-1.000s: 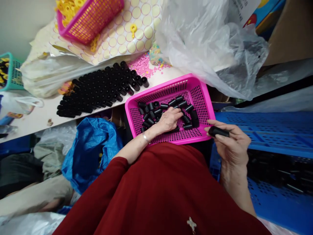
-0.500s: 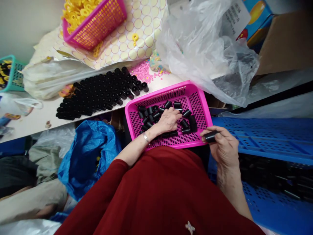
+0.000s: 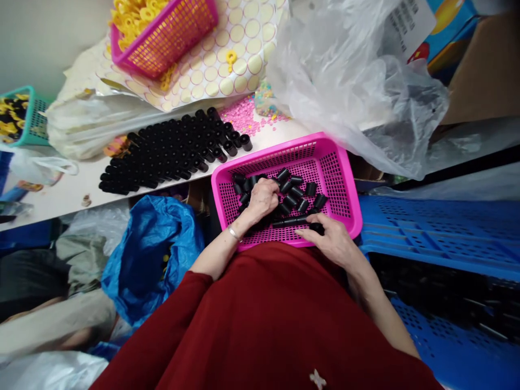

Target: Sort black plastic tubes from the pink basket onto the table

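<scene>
A pink mesh basket point(image 3: 337, 168) rests on my lap, holding several loose black plastic tubes point(image 3: 298, 203). My left hand point(image 3: 263, 199) is inside the basket, fingers curled down over the tubes at its left side. My right hand point(image 3: 331, 238) lies over the basket's near edge, fingers closed on a long black tube point(image 3: 290, 221) that points left toward my left hand. On the white table point(image 3: 60, 189) behind, many black tubes point(image 3: 170, 149) stand packed in rows.
Another pink basket point(image 3: 174, 35) with yellow rings sits at the back. A teal basket point(image 3: 24, 116) is far left. A large clear plastic bag point(image 3: 357, 81) lies right of the table. Blue crates point(image 3: 447, 227) are at my right, a blue bag point(image 3: 150, 249) at my left.
My right hand has moved left from beside the basket into its near edge, carrying the black tube. My left hand shifted slightly left among the tubes and curled.
</scene>
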`<state>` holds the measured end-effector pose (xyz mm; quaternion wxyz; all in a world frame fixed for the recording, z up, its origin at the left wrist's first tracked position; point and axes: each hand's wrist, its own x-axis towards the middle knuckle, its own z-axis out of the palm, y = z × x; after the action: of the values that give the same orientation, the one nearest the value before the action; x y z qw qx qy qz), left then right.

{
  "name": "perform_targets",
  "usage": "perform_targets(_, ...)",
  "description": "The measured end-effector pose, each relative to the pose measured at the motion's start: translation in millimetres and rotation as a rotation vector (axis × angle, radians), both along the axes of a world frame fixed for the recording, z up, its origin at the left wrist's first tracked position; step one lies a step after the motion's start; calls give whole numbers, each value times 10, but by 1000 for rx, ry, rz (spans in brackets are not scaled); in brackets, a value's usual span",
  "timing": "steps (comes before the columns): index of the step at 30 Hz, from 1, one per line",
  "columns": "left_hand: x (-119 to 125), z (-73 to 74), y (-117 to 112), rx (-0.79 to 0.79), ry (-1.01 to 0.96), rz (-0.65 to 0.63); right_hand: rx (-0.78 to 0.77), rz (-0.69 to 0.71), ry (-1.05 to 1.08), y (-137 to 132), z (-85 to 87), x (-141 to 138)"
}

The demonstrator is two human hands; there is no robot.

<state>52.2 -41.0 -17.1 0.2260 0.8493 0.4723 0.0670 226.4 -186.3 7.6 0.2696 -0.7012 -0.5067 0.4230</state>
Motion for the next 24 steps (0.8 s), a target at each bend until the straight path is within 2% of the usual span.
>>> perform_targets(3, -94, -110, 48, 21, -104, 61, 110, -180, 108, -88, -10, 114)
perform_targets(5, -80, -138, 58, 40, -115, 35, 193, -286, 181, -136, -25, 215)
perform_targets(7, -13, -123, 44, 72, -90, -68, 249, -397, 338, -178, -34, 311)
perform_targets(9, 92, -83, 13, 94, -44, -232, 256, -471, 511, -210, -34, 374)
perform_targets(11, 212, -39, -24, 93, 30, -383, 239, -475, 579, -229, -28, 388)
perform_targets(13, 328, -2, -57, 91, 117, -452, 228, -439, 544, -236, -30, 358)
perform_targets(17, 481, 62, -94, 77, 237, -399, 244, -346, 526, -216, -94, 256)
perform_targets(20, 489, 105, -115, 14, 305, -363, 277, -327, 510, -192, -167, 210)
perform_targets(22, 443, 122, -135, -15, 301, -373, 293, -335, 473, -186, -202, 194)
perform_targets(24, 369, 131, -160, -52, 216, -366, 305, -346, 445, -190, -221, 181)
